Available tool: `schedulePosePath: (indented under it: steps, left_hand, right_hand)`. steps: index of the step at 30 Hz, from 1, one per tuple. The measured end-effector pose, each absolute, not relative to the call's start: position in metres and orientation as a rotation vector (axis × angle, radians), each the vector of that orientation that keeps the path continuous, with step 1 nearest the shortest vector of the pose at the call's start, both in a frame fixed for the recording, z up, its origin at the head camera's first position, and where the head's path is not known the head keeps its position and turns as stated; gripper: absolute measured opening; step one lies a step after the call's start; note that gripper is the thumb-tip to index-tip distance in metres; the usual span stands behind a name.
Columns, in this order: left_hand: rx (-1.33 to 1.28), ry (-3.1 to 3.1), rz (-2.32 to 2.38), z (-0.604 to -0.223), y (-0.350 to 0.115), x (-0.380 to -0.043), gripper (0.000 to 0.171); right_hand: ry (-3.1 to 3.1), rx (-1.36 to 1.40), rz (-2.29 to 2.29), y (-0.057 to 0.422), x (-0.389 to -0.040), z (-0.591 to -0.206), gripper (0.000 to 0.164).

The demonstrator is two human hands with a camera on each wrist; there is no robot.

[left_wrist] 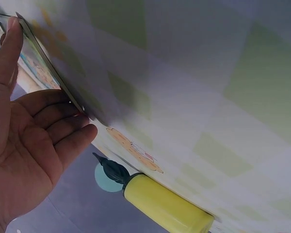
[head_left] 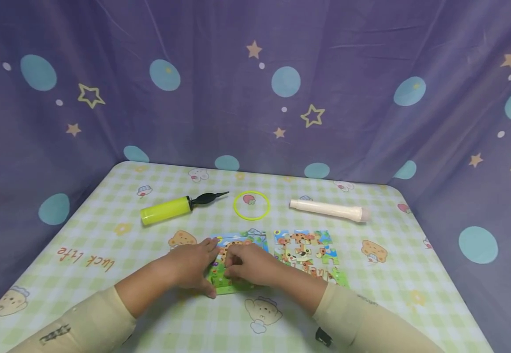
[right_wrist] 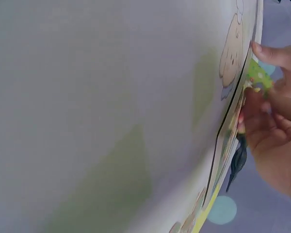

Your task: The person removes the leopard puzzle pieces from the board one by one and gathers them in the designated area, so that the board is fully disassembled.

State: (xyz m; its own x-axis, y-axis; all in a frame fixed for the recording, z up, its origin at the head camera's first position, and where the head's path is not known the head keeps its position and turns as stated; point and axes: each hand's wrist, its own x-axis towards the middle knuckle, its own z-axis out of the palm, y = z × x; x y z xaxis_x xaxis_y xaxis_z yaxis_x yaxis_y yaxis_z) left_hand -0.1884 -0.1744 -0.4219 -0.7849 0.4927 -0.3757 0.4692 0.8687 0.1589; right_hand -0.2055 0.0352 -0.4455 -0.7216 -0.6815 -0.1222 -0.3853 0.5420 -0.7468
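A puzzle board point(head_left: 226, 287) with a cartoon animal and green grass picture lies near the table's front, partly hidden by both hands. My left hand point(head_left: 191, 264) rests along its left side, thumb at the near corner, fingertips at the edge; in the left wrist view the fingers point(left_wrist: 75, 138) are spread and loosely bent. My right hand point(head_left: 253, 264) is over the board's middle, fingers bent. In the right wrist view it pinches a small green puzzle piece point(right_wrist: 260, 74) tilted up from the board. Several loose puzzle pieces point(head_left: 301, 252) lie to the board's right.
Behind the board are a yellow hand pump point(head_left: 167, 211) with a black nozzle, a thin yellow ring point(head_left: 236, 214) and a pale tube-shaped stick point(head_left: 328, 208). A checked cloth point(head_left: 149, 267) covers the table; a purple curtain point(head_left: 220, 113) hangs behind it.
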Motion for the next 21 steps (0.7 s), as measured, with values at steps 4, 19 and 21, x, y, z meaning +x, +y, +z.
schedulePosePath:
  steps: [4, 19, 21]
  left_hand:
    - [0.700, 2.627, 0.102, -0.422, -0.174, -0.188, 0.113]
    - [0.698, 2.641, 0.109, -0.417, -0.171, -0.187, 0.111]
    - [0.697, 2.640, 0.115, -0.418, -0.172, -0.187, 0.111]
  right_hand:
    - [2.280, -0.812, -1.202, 0.048, -0.211, -0.439, 0.009]
    - [2.261, -0.571, -1.266, 0.151, -0.222, -0.436, 0.010]
    - [2.253, -0.560, -1.241, 0.158, -0.221, -0.439, 0.009]
